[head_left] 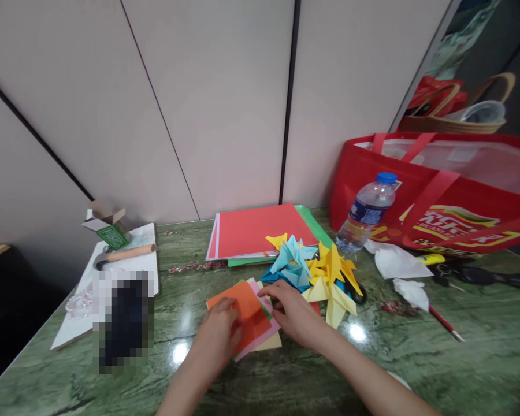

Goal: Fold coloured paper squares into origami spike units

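A loose stack of coloured square paper lies on the table, with an orange sheet (248, 301) on top and edges of pink paper (269, 330), green and cream showing beneath. My left hand (220, 330) is bent over the left side of the orange sheet, its fingers curled against it. At the stack's right edge is my right hand (291, 309), with index finger and thumb apart over the pink and green edges. Just beyond it sits a pile of folded paper pieces: light blue ones (292, 254), yellow ones (329, 263) and a pale yellow one (335, 303).
Large coloured sheets (260, 228) lie against the wall. A water bottle (366, 211) stands before a red bag (433, 196). To the right are tissues (396, 260) and a red pencil-like stick (446, 323). On the left, a white board (149, 263) carries a wooden-handled tool (127, 254) and small box (112, 231).
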### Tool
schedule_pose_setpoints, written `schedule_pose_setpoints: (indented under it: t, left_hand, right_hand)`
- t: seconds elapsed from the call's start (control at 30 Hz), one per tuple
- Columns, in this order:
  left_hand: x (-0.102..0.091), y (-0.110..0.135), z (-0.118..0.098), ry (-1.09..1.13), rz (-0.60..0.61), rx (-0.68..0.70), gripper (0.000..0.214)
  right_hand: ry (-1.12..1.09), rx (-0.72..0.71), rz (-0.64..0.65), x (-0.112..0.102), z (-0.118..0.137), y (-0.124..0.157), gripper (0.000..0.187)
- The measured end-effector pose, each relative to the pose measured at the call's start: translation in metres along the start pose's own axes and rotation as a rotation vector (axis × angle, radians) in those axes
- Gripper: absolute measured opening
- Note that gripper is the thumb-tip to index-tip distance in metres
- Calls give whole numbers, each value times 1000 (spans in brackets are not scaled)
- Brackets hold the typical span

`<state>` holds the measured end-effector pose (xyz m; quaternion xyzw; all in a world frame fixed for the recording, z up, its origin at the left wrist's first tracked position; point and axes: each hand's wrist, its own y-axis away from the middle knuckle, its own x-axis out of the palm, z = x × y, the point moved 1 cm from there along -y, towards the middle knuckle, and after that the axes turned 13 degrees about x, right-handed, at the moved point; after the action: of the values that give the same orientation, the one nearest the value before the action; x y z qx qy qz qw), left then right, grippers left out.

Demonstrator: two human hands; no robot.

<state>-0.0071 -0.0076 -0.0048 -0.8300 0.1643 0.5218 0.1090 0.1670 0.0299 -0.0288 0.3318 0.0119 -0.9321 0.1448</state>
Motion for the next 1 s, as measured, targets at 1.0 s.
schedule_pose_setpoints:
  t: [1.0]
  left_hand:
    - [-13,-2,-30,1278,-549,-293,40]
  right_hand:
    - [-743,31,-120,-5,25,6,50]
